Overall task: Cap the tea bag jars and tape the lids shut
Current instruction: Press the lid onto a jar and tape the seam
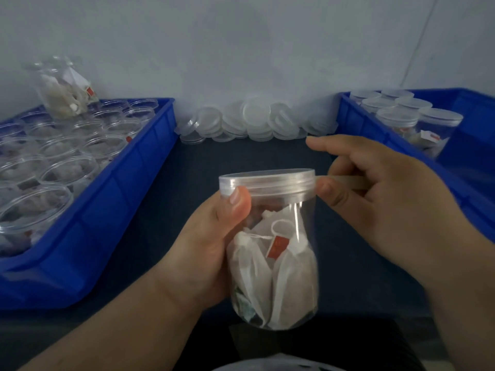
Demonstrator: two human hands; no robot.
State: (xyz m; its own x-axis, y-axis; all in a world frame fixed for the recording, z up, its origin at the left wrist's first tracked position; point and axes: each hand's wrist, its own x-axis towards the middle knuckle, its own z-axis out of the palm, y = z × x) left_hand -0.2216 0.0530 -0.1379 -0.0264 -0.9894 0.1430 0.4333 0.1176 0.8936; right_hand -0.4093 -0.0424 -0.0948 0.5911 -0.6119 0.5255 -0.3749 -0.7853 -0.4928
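The right hand [388,210] is pinching a tape strip [345,181] taut against the lid [267,180]. The left hand [203,245] is gripping the jar [278,263], thumb steadying the lid, over the middle of the worktop [241,156], between the left bin [150,167] and right bin [476,145].

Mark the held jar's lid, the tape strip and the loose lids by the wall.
lid [267,183]: head view, its front side wall.
tape strip [345,181]: head view, free stretch beside the lid.
loose lids [256,112]: head view, the upright middle one.
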